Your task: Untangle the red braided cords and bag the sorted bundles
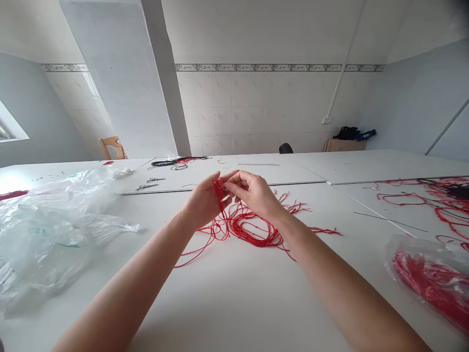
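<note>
Above the white table (220, 303), my left hand (205, 199) holds several strands of red cord (221, 195) that cross its palm and hang down. Its thumb points up and its fingers curl round the strands. My right hand (252, 190) meets it from the right, thumb and index finger pinched together by the left fingertips, on the red cord. Below and behind both hands lies a looped bundle of red cords (256, 239), with loose ends spreading left and right.
Clear plastic bags (66, 234) cover the left side, with scissors (148, 185) and black cords (176, 161) beyond. At right lie a bag of red cord (432, 283) and tangled red and black cords (439, 200).
</note>
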Motion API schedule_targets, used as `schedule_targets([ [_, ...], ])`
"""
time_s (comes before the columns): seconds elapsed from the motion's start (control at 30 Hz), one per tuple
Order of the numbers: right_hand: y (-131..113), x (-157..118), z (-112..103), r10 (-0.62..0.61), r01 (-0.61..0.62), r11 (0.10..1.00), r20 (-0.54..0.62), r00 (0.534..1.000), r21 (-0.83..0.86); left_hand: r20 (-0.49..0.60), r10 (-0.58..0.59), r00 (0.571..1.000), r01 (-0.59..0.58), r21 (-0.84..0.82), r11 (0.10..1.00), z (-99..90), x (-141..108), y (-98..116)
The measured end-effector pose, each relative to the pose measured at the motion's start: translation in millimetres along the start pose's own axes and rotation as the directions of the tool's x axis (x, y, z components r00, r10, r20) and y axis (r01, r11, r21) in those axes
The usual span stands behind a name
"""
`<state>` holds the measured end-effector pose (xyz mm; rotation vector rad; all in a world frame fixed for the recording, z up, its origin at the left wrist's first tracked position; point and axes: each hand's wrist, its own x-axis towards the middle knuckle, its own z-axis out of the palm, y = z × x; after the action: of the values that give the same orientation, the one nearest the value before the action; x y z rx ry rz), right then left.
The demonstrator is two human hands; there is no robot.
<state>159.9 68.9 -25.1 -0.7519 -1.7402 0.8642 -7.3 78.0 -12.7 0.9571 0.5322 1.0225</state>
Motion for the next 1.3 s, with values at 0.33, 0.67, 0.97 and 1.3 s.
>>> schedule_targets([
  [0.33, -17, -5, -5, 0.106, -0.110, 0.994, 0.126, 0.986, 0.023, -0.017, 0.042, 0.999, -0.040, 0.063, 0.997, 7.1, -5, 8],
  [0.67, -19, -5, -7, 0.048, -0.046, 0.998, 0.045, 0.998, -0.049, 0.055, 0.050, 0.997, -0.053, 0.056, 0.997, 8.3, -11, 11],
  [0.97, -11, -6, 1, 0.107, -0.099, 0.993, 0.154, 0.982, -0.062, -0.018, 0.020, 1.000, -0.020, 0.036, 0.999, 9.4, -10, 11],
  [1.3, -20, -6, 3, 0.166, -0.194, 0.966, 0.164, 0.972, 0.173, -0.006, 0.045, 0.999, -0.044, 0.092, 0.995, 10.1, -12, 13],
])
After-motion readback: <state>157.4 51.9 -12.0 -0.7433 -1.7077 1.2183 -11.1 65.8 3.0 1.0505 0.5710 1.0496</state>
